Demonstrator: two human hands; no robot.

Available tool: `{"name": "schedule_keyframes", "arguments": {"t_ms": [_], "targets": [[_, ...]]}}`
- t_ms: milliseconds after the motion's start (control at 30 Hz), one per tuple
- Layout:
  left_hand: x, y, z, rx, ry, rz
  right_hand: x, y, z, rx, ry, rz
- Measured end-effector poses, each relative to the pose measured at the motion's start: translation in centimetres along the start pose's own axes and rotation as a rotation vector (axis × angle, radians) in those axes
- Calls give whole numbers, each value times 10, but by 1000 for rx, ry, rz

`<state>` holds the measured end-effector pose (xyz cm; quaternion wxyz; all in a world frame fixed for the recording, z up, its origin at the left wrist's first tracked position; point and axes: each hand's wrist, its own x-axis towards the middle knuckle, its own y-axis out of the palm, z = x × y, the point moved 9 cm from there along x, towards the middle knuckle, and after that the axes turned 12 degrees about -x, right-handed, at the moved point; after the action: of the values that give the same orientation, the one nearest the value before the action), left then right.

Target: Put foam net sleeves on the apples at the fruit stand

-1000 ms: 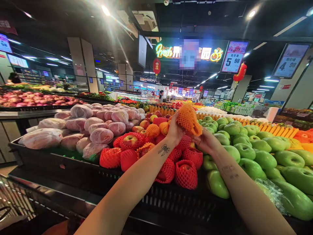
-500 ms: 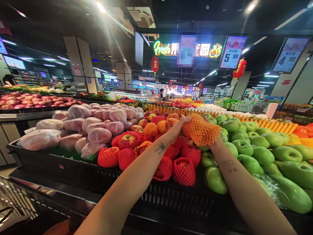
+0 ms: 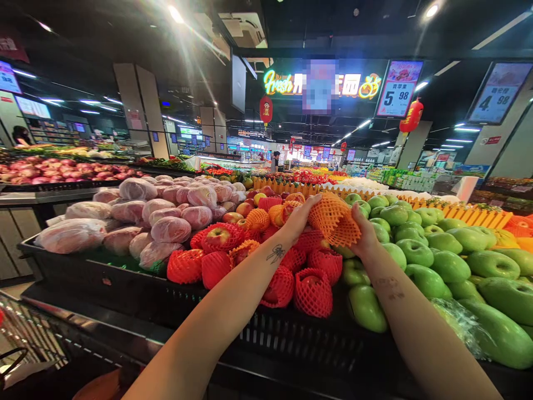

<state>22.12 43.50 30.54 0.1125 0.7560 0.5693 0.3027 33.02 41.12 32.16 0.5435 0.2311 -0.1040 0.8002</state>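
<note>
An orange foam fruit net (image 3: 333, 218) is held up between my two hands, above the display. My left hand (image 3: 300, 215) grips its left side, with the fingertips mostly hidden behind the mesh. On the other side, my right hand (image 3: 365, 232) has hold of its right edge. The net's lower right end gapes, and I cannot make out any fruit inside. Below my hands lie apples in red foam nets (image 3: 313, 291), and one apple (image 3: 219, 238) shows red and yellow skin through its mesh. Green apples (image 3: 452, 264) are heaped beside my right forearm.
Plastic-wrapped pinkish fruit (image 3: 170, 229) is piled at the left. A black crate (image 3: 125, 289) edges the display in front of me. Behind the fruit runs an orange picket divider (image 3: 470, 215). A cart (image 3: 31, 328) stands at lower left.
My right hand has come out from inside the foam net and now holds its edge from outside. The net has shifted slightly left and its end shows more.
</note>
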Motion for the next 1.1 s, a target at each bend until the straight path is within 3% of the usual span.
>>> {"name": "schedule_keyframes", "arguments": {"t_ms": [133, 233, 367, 567, 767, 867, 1000, 1100], "targets": [[4, 2, -5, -93, 76, 28, -3, 9, -1, 3, -32, 73], [8, -3, -9, -77, 129, -8, -1, 8, -5, -26, 5, 31], [6, -10, -20, 256, 256, -63, 3, -5, -19, -62, 81, -91], [-19, 0, -54, 852, 506, -161, 8, -11, -25, -75, -1, -122], [-35, 18, -77, 816, 764, -60, 10, -25, -25, -171, -94, -263], [-25, 15, -71, 798, 711, -25, 11, -24, -27, -239, -89, -241], [-11, -5, -67, 682, 572, -137, 7, -18, -24, -275, -72, -231], [-5, -12, -68, 567, 518, -153, 4, -11, -25, -221, -25, -210]]}}
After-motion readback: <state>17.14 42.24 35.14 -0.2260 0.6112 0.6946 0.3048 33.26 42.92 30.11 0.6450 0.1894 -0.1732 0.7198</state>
